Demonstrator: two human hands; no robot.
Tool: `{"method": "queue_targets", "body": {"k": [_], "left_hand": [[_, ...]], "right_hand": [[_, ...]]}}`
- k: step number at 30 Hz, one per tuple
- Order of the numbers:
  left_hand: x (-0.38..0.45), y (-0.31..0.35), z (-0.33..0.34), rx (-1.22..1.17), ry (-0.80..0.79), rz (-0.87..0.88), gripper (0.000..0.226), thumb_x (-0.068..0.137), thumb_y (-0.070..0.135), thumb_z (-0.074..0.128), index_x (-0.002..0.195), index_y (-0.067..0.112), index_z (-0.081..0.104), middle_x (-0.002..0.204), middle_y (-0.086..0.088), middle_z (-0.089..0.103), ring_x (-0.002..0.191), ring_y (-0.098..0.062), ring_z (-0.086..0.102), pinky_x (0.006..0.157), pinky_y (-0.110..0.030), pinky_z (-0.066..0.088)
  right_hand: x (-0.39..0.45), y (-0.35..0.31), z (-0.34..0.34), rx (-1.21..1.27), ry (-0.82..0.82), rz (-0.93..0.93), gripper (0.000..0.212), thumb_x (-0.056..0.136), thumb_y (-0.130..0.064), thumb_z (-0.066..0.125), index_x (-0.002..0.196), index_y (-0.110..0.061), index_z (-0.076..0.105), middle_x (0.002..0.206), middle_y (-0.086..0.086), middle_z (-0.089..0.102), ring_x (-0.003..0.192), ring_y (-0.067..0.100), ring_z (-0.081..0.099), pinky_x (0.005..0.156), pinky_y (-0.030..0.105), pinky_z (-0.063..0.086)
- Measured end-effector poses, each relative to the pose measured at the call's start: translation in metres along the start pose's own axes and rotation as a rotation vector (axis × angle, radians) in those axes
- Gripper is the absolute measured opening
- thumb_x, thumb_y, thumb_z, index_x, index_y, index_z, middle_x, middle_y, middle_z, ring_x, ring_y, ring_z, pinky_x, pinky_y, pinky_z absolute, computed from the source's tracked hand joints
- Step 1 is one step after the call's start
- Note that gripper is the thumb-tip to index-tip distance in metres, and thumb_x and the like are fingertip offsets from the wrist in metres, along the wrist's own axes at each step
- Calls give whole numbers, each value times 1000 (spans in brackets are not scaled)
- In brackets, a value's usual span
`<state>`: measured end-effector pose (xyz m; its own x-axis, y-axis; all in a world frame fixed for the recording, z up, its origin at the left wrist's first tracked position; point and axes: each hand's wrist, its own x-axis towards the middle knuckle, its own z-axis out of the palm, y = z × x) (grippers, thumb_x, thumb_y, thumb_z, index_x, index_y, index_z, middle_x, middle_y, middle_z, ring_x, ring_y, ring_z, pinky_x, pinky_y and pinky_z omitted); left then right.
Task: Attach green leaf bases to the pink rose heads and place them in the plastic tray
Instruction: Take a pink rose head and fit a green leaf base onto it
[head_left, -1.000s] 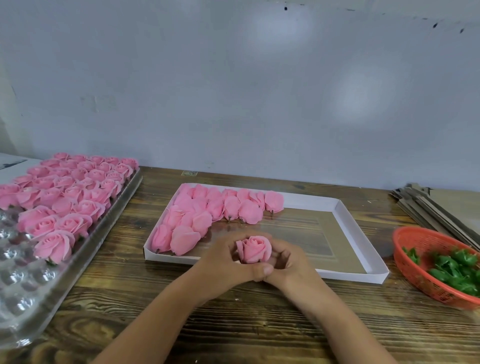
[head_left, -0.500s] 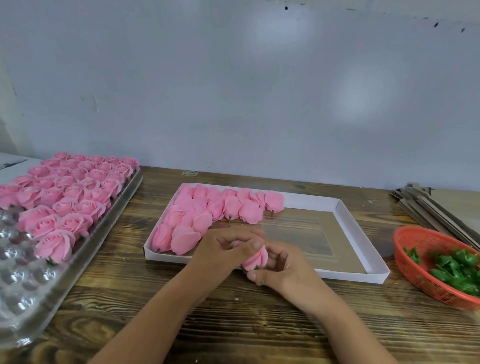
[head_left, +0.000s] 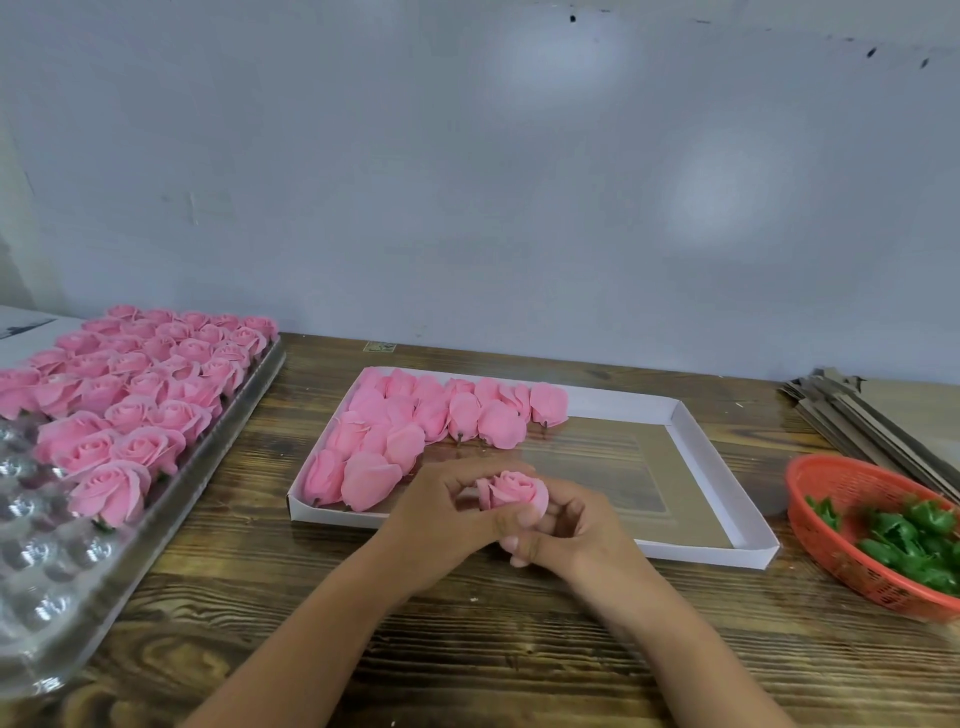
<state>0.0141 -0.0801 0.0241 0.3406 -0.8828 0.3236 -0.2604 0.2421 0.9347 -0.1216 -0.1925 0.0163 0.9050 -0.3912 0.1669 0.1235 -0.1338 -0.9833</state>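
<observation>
Two hands, left hand (head_left: 447, 512) and right hand (head_left: 574, 530), curl fingers round one rose (head_left: 514, 491). Its underside is hidden. Tray (head_left: 156, 525) cut off left.

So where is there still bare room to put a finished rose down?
The clear plastic tray has bare cups at its near end, in front of the filled rows. The white box is bare on its right, crowded on its left. Wooden tabletop lies open near the person; both hands hold the rose.
</observation>
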Motion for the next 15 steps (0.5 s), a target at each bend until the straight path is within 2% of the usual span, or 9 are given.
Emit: {"method": "queue_targets", "body": {"k": [3,5,7,9,12,15], "left_hand": [[0,0,1,2,-20,-10,31,80,46,79,111,45,72,114,13,74,110,-5,67,89,-13,51],[2,-1,2,13,27,-21,37,77,53,78,112,50,69,117,17,72,112,-3,65,89,-20,55],[3,-2,1,27,133,-48,39,73,61,75,110,56,66,114,19,71,109,-3,66,89,-27,57],[5,-3,-1,14,226,-47,33,75,63,76,106,56,67,103,17,72,99,-4,68,84,-26,58],[6,-2,-3,-64,272,-65,19,83,41,74,99,51,71,89,11,74,87,-4,70,73,-18,56],[6,-4,-4,-124,275,-106,33,93,12,68,98,44,74,84,8,75,84,-6,72,70,-19,57]], "right_hand": [[0,0,-2,37,25,-19,36,85,-16,73,119,-26,70,111,6,74,100,20,69,76,29,56],[1,0,-3,36,70,-18,37,83,-13,73,117,-26,71,106,6,75,97,24,70,74,30,56],[2,0,-3,-3,116,-8,39,79,-11,73,115,-28,72,95,2,76,82,16,66,70,27,54],[3,2,-2,-58,135,4,39,78,-12,74,113,-29,73,90,-1,75,76,8,63,70,25,51],[3,2,-2,-125,140,11,36,78,-16,77,112,-27,73,96,-4,76,83,7,67,77,25,50],[3,1,-2,-141,143,16,38,80,-15,77,115,-28,72,102,-5,76,88,7,68,80,24,51]]}}
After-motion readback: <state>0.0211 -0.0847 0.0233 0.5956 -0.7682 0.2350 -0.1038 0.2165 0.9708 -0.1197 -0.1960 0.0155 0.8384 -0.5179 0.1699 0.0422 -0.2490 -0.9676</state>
